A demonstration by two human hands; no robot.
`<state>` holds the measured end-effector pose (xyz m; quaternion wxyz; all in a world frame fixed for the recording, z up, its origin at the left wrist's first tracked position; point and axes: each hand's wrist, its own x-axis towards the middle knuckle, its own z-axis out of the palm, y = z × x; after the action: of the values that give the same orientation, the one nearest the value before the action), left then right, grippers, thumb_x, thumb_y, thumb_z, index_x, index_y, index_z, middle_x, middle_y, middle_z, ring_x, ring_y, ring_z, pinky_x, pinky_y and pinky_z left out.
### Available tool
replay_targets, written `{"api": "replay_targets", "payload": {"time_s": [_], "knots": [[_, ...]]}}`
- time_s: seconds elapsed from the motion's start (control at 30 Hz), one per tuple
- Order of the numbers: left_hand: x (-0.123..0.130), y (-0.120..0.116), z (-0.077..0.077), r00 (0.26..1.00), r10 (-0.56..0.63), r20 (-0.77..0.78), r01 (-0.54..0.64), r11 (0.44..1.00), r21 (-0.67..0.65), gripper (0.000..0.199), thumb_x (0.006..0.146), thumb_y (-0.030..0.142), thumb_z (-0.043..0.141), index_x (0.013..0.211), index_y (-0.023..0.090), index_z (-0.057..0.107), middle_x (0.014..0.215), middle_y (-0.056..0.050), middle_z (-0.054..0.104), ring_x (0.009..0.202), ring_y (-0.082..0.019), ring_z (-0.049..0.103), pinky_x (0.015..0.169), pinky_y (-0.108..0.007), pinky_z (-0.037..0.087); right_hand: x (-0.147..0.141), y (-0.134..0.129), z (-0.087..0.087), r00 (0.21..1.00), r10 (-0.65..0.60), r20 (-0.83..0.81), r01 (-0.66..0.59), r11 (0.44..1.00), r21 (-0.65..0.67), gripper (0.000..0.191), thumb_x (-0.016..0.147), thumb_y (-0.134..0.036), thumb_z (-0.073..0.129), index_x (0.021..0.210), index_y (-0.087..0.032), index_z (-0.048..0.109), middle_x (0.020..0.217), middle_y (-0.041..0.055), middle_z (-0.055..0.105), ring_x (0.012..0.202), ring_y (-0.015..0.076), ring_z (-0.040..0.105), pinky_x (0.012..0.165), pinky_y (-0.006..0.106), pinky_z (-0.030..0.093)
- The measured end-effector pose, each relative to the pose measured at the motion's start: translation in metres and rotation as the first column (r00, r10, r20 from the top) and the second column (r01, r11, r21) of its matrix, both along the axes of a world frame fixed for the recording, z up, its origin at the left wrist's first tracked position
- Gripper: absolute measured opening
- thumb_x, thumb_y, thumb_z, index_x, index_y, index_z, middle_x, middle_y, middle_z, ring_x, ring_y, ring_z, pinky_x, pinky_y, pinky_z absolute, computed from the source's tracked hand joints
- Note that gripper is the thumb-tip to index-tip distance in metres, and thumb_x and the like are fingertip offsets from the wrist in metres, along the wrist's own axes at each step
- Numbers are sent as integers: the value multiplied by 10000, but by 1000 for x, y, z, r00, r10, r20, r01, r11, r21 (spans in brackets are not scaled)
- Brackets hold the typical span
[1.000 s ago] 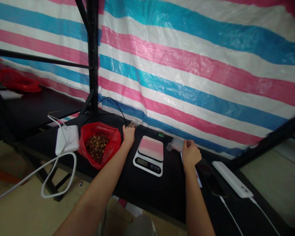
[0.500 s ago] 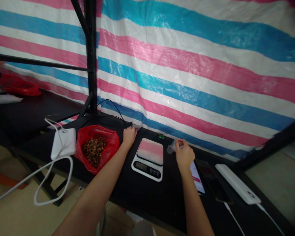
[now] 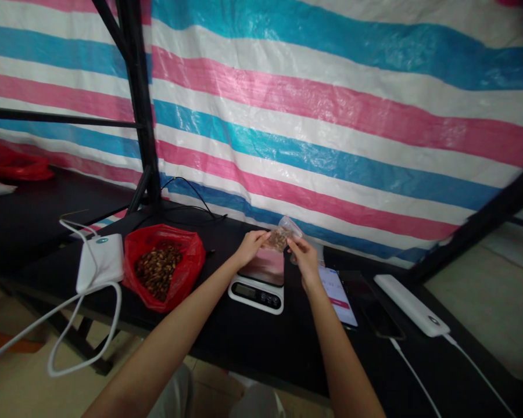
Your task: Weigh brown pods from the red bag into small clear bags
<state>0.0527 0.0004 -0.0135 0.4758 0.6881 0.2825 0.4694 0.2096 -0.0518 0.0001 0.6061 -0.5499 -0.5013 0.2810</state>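
Now, both hands (image 3: 279, 251), small bag (image 3: 281, 235) tilted

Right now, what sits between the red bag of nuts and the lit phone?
In the head view, the kitchen scale sits between the red bag and the phone; both hands hold a small clear pouch above it.

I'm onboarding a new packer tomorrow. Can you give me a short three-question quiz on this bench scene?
1. True or false: both hands hold the small clear bag above the kitchen scale.
2. What lies in the open red bag? A) white powder B) brown nut-like pieces C) green leaves
3. Fill in: the lit phone lies to the ____ of the scale.

Key: 1 true: left hand and right hand pinch it. 2 B. 3 right.
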Motion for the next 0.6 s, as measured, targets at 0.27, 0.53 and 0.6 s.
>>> {"api": "replay_targets", "payload": {"time_s": [0.27, 0.53, 0.6], "knots": [[-13, -11, 12, 844, 513, -155, -471, 849, 241, 501, 825, 553, 408, 573, 156, 580, 516, -3, 547, 528, -114, 511, 573, -224, 362, -3, -8, 3, 940, -208, 270, 164, 970, 178, 360, 717, -455, 587, 871, -133, 635, 840, 96, 645, 589, 170, 603, 448, 263, 466], [-2, -10, 15, 985, -104, 136, 124, 980, -154, 479, 710, 557, 562, 684, 84, 632, 634, -69, 642, 487, -91, 519, 508, -213, 380, -13, -15, -6, 711, -226, 666, -44, 931, 362, 225, 856, -243, 424, 987, -187, 598, 1003, 92, 564, 884, 196, 593, 764, 339, 518], [-4, -8, 14, 986, -90, 140, 118, 973, -200, 414, 678, 505, 618, 668, 92, 635, 635, -56, 645, 489, -83, 515, 512, -207, 374, -14, -14, -7, 680, -224, 698, -64, 930, 361, 231, 855, -220, 408, 998, -188, 587, 1026, 96, 562, 920, 203, 587, 803, 349, 501]]}}
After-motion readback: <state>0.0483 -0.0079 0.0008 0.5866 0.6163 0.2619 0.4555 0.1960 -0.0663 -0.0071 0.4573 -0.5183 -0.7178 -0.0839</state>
